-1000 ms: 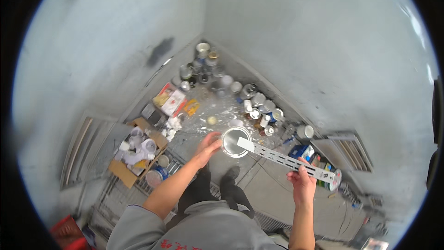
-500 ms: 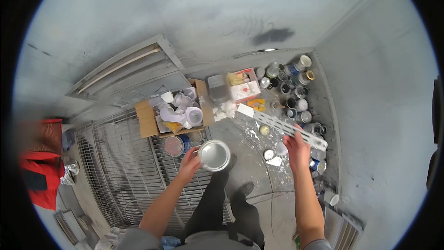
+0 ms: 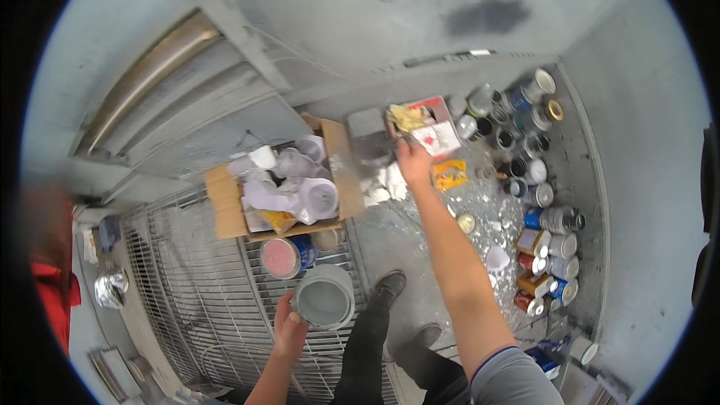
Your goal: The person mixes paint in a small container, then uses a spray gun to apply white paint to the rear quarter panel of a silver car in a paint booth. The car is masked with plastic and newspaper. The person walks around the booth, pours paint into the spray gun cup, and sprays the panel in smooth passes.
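My left hand (image 3: 287,328) grips an open paint can (image 3: 324,296) by its side, with the fingers under and behind it. The can hangs over the metal grating, tilted so that its grey inside shows. My right hand (image 3: 412,161) reaches far forward to a red and white carton (image 3: 437,138) with yellow cloth-like material (image 3: 409,117) in it. Its fingers lie at the carton's near left edge, blurred and partly hidden, so their hold cannot be made out. A pink-topped can (image 3: 280,258) stands just beyond the held can.
A cardboard box (image 3: 341,172) full of used plastic cups stands on the metal grating (image 3: 187,285). Many cans (image 3: 559,221) line the right wall. A grey container (image 3: 367,135) is beside the carton. Paint spatters and a yellow wrapper (image 3: 450,174) cover part of the floor.
My right hand has moved forward and left to the carton; the perforated strip it held is no longer in sight. My left hand has lowered the paint can toward me. The view has shifted.
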### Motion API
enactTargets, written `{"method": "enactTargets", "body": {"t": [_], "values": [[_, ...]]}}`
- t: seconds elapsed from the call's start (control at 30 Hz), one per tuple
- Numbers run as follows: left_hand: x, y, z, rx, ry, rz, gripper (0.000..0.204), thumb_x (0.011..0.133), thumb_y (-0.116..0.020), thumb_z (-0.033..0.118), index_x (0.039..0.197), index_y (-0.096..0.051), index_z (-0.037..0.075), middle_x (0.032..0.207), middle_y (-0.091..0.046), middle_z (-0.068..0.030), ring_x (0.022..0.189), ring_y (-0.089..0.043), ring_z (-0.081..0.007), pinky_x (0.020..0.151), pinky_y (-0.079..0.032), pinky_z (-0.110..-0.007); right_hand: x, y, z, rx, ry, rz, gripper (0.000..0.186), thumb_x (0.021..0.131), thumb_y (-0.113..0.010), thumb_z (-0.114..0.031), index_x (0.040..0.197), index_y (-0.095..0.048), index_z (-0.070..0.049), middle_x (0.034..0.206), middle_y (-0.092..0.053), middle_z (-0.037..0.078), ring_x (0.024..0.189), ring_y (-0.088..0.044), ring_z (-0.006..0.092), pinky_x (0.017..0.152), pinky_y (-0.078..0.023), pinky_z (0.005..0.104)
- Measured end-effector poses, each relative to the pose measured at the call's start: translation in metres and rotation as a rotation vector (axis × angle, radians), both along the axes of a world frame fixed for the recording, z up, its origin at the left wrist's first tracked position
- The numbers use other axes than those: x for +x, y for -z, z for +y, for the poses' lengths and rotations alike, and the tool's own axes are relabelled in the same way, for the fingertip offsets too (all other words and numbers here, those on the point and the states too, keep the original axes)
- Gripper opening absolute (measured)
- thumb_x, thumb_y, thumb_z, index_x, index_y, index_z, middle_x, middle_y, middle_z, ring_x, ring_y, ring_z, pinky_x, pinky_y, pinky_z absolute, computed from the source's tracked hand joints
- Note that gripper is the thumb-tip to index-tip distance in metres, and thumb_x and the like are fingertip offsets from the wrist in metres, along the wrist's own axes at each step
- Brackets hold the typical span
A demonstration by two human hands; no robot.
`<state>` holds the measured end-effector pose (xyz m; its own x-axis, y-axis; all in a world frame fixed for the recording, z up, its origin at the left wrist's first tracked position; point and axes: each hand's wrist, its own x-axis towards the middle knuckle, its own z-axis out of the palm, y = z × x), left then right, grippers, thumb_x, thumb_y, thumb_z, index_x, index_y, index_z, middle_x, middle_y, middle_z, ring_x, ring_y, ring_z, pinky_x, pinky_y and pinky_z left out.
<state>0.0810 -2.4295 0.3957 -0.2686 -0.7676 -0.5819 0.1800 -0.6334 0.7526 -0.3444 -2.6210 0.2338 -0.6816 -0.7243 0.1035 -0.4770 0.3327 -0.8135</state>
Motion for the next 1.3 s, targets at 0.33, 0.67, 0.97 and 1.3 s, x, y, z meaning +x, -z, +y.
{"method": "enactTargets", "body": {"t": [0.33, 0.67, 0.97, 1.3], "values": [[-0.196, 0.069, 0.019, -0.059, 0.380, 0.206, 0.095, 0.093, -0.077, 0.056, 0.161, -0.035, 0.004, 0.158, -0.047, -0.0110, 0.147, -0.046, -0.0263, 0.123, -0.036, -0.046, 0.025, 0.075, 0.376, 0.247, 0.105, -0.560, 0.045, 0.101, -0.067, -0.033, 0.144, -0.064, -0.017, 0.087, -0.072, 0.013, 0.078, -0.069, 0.0266, 0.074, -0.055, 0.0426], [-0.385, 0.214, 0.112, 0.109, 0.859, 0.396, 0.083, 0.101, -0.065, 0.055, 0.162, -0.037, 0.007, 0.164, -0.047, -0.0122, 0.149, -0.047, -0.0324, 0.123, -0.038, -0.052, -0.075, 0.259, 0.782, 0.247, 0.974, -0.693, 0.030, 0.098, -0.064, -0.026, 0.112, -0.079, -0.004, 0.079, -0.078, 0.010, 0.064, -0.074, 0.0181, 0.063, -0.058, 0.0332], [-0.463, 0.289, 0.165, 0.163, 1.115, 0.366, 0.077, 0.100, -0.066, 0.054, 0.159, -0.040, 0.011, 0.155, -0.053, -0.0155, 0.138, -0.058, -0.0334, 0.115, -0.048, -0.051, -0.206, 0.372, 0.709, -0.070, 0.846, -0.744, 0.030, 0.099, -0.063, -0.013, 0.126, -0.072, -0.003, 0.076, -0.071, 0.009, 0.051, -0.059, 0.0141, 0.045, -0.046, 0.0308], [-0.453, 0.283, 0.106, 0.050, 1.116, 0.139, 0.069, 0.102, -0.064, 0.053, 0.152, -0.047, 0.010, 0.147, -0.060, -0.0155, 0.127, -0.065, -0.0337, 0.105, -0.055, -0.049, -0.262, 0.375, 0.655, -0.022, 0.540, -1.011, 0.014, 0.096, -0.069, -0.016, 0.099, -0.075, -0.004, 0.070, -0.069, 0.007, 0.044, -0.049, 0.0116, 0.038, -0.037, 0.0327]]}}
